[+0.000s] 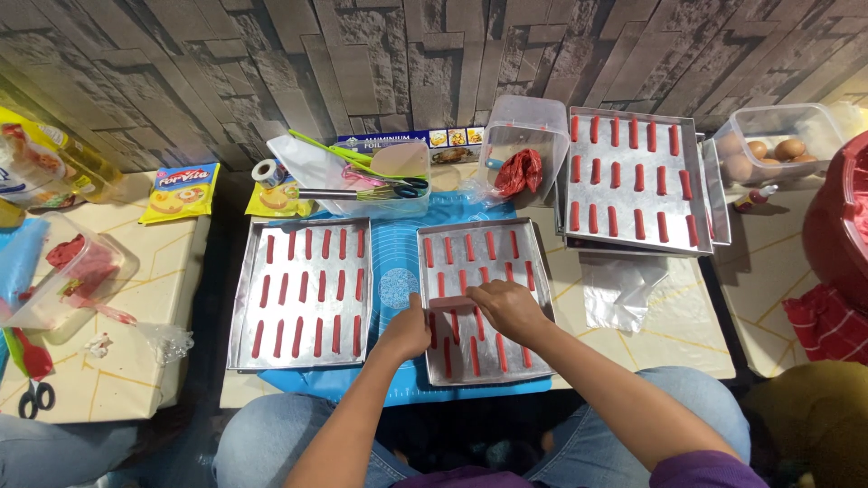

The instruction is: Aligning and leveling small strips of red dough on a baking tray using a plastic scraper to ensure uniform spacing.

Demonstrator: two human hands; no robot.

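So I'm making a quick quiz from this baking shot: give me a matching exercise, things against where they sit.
Things:
1. Eggs
2. Scissors
3. Tape roll
4. Tray under the hands

Places:
A. far left edge, near side
B. on the blue mat
C. clear tub at far right
D. beside the yellow packets by the wall

Pairs: 1-C, 2-A, 3-D, 4-B

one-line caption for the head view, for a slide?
Both hands, left hand and right hand, shape a red dough strip on the middle baking tray.
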